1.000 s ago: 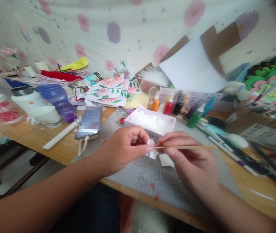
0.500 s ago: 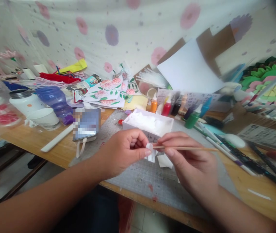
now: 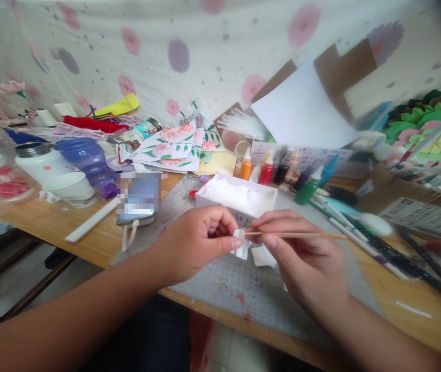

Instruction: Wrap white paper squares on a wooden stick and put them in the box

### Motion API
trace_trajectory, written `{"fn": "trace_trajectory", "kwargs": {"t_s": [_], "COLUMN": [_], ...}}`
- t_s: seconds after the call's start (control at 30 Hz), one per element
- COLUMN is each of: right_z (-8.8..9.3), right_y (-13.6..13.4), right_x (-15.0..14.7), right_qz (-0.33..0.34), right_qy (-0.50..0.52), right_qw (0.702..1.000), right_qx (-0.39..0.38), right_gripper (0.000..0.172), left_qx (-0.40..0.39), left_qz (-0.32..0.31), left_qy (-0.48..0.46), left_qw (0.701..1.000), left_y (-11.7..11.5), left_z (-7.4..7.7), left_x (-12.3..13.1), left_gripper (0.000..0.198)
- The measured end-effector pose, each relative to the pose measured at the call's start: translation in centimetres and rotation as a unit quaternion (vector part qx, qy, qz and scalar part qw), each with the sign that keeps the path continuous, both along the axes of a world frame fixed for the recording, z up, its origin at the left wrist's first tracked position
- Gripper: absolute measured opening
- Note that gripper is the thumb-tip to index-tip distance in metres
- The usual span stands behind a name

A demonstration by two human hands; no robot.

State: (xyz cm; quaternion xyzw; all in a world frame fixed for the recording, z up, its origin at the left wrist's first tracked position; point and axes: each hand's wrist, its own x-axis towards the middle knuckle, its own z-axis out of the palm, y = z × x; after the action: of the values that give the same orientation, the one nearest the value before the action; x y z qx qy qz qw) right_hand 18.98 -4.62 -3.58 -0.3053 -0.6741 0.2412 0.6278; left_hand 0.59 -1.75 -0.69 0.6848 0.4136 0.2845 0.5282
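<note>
Between the thumb and fingers of my left hand (image 3: pixel 207 235) is a small folded piece of white paper (image 3: pixel 242 248), pinched above the mat. My right hand (image 3: pixel 305 253) grips a thin wooden stick (image 3: pixel 301 235) that lies nearly level. The stick's left end meets the white paper; whether it is inside a fold cannot be made out. Just below, another white scrap (image 3: pixel 263 256) rests on the grey cutting mat (image 3: pixel 228 284), partly behind my right fingers. Behind both hands stands a white box (image 3: pixel 220 206) filled with fluffy white material.
Several paint bottles, one of them green (image 3: pixel 309 187), stand behind the box. To the left are a phone (image 3: pixel 138 199) on a stand and a white cup (image 3: pixel 69 188). Pens and brushes (image 3: pixel 363 240) lie at right, beside a cardboard box (image 3: pixel 425 206). Painted paper flowers (image 3: pixel 173 147) lie at the back.
The right end of the wooden stick has risen very slightly, along with my right fingers. My left hand and the white paper stay in place.
</note>
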Motion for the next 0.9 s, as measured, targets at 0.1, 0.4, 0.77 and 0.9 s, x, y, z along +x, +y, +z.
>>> {"fn": "trace_trajectory", "kwargs": {"t_s": [0.1,0.4,0.77,0.9], "right_z": [0.0,0.2,0.3,0.2], "right_y": [0.0,-0.1,-0.5,-0.4], "right_x": [0.0,0.1,0.3,0.3], "right_qz": [-0.004,-0.028,-0.028,-0.019], "right_qy": [0.0,-0.061,-0.141,-0.113], "right_qw": [1.0,0.997,0.984,0.99], "right_qx": [0.003,0.048,0.1,0.083], "right_gripper": [0.025,0.022,0.027,0.027], "left_qx": [0.007,-0.001,0.0,0.001], "left_qz": [0.005,0.002,0.035,0.025], "left_qy": [0.001,0.008,0.05,0.051], "left_qw": [1.0,1.0,0.998,0.998], "left_y": [0.0,-0.2,-0.2,-0.3], "left_z": [0.0,0.5,1.1,1.1], "left_x": [0.1,0.0,0.1,-0.1], "left_gripper": [0.011,0.014,0.014,0.015]}}
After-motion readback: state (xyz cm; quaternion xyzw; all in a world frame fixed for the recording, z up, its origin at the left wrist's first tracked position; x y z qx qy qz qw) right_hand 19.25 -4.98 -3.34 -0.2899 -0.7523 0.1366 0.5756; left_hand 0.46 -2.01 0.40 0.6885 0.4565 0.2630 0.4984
